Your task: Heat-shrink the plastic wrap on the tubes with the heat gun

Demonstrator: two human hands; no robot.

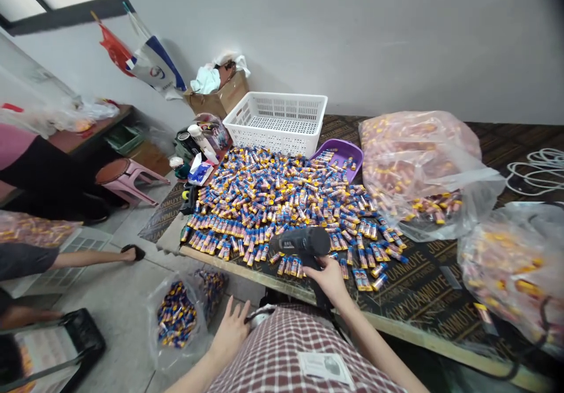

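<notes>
My right hand [329, 276] grips the handle of a black hair dryer [294, 241], with its nozzle toward the left. The dryer is over the front of a wide pile of small tubes [273, 193] with blue and yellow ends and pinkish labels. Just below it, a short row of tubes [291, 265] lies side by side near the table edge; more tubes are lined up to its left. My left hand [233, 325] is low beside my checked apron, fingers spread and holding nothing.
Behind the pile are a white plastic basket [275, 141] and a purple scoop [351, 174]. Tube-filled bags [418, 152] stand at right, near a white cable [533, 170]. On the floor are another bag [176, 316] and a pink stool [141, 184]. Other people are at left.
</notes>
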